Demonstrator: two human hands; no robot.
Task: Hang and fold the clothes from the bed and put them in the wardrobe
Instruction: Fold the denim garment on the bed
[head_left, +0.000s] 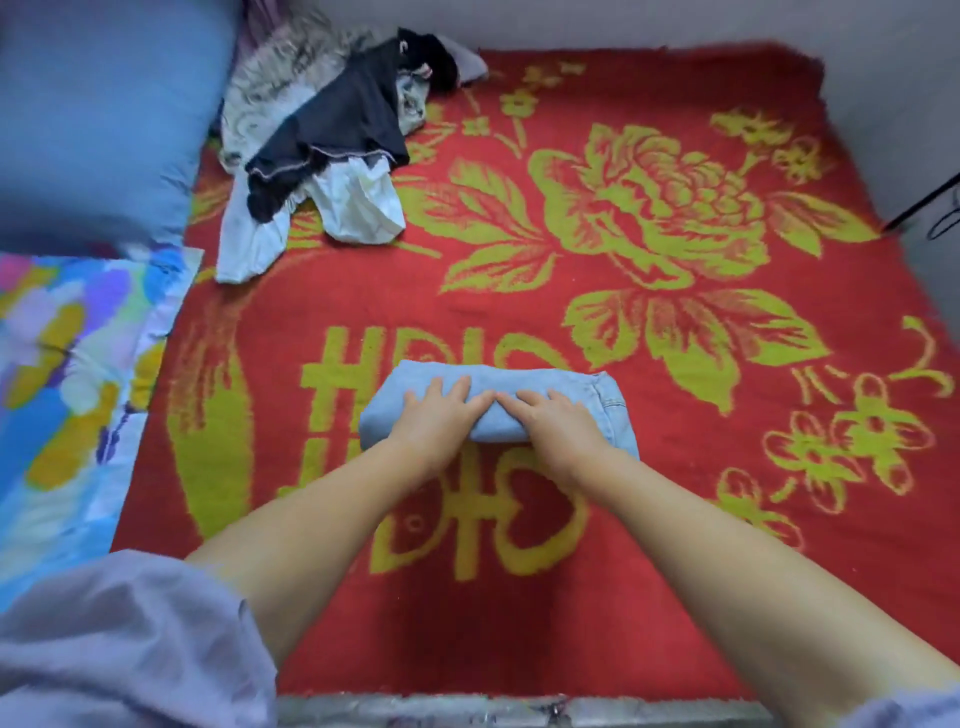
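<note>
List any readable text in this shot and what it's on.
"HDIO": rough reading of the large yellow woven shapes on the red blanket, just beyond the folded jeans; they may be stylised characters, not letters.
Yellow shapes nearer the person: decorative, not readable.
Clothes pile: no legible text.

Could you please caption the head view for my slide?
Both hands press folded jeans flat on a red blanket.

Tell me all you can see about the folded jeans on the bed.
The jeans are light blue denim, folded into a compact thick bundle. A stitched seam shows at their right end. They lie flat on the red blanket, near its front middle. The left hand and the right hand press on top, fingers straight.
</note>
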